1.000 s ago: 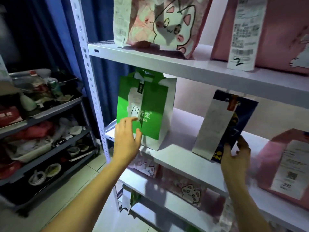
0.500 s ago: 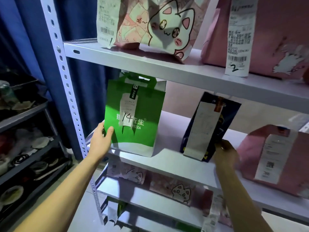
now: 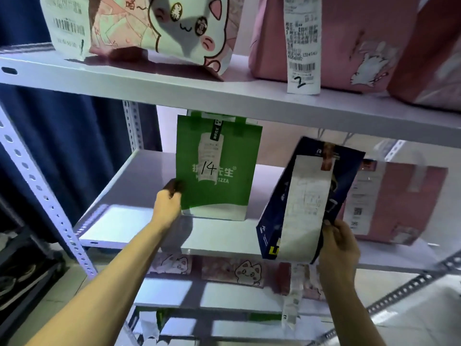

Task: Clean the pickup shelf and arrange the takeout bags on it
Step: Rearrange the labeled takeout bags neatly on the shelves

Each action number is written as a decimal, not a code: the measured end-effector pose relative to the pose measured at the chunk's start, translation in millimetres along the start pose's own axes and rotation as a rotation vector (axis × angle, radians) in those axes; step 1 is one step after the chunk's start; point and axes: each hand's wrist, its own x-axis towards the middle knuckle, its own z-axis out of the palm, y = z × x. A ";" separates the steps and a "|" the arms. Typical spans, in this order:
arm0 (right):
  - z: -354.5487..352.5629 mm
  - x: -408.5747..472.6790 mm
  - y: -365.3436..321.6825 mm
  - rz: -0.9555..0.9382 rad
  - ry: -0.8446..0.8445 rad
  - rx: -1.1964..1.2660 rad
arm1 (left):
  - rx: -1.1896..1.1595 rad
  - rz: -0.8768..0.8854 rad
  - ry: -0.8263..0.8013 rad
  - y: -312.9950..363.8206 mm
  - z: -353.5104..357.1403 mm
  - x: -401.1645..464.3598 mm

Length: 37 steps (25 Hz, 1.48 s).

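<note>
A green takeout bag (image 3: 229,196) marked 14 stands upright on the middle shelf (image 3: 129,221) of a white metal rack. My left hand (image 3: 168,204) grips its lower left edge. My right hand (image 3: 339,242) holds the bottom of a dark blue bag (image 3: 346,171) with a long white receipt, tilted and lifted off the shelf near its front edge. A pink bag (image 3: 399,203) sits behind it to the right.
The top shelf (image 3: 174,88) carries a cat-print bag (image 3: 174,28) and a pink bag (image 3: 349,41) tagged 2. Cat-print bags (image 3: 234,270) lie on the lower shelf. A perforated upright (image 3: 45,196) and a blue curtain (image 3: 62,151) stand at left.
The green bag has slid back and to the right on the shelf under my left hand. My right hand has raised and tilted the dark blue bag. The view moved closer.
</note>
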 end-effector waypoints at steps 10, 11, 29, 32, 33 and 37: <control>-64.8 -43.3 -5.2 0.079 0.089 -0.016 | -0.129 -0.015 -0.203 36.1 96.6 -12.3; -67.1 -47.2 -5.8 0.083 0.086 -0.010 | -0.126 -0.021 -0.222 39.3 104.2 -14.6; 48.1 -117.7 -10.4 0.070 -0.358 -0.024 | -0.043 0.051 -0.082 4.0 -20.8 -151.6; 92.3 -121.8 -22.6 0.083 -0.480 -0.002 | 0.005 0.011 0.152 0.0 -58.9 -152.0; 107.4 -121.4 -27.4 0.082 -0.505 0.000 | 0.026 0.018 0.239 1.2 -71.4 -151.8; 163.1 -114.7 -42.0 0.018 -0.529 0.048 | 0.009 0.103 0.368 9.1 -107.7 -153.8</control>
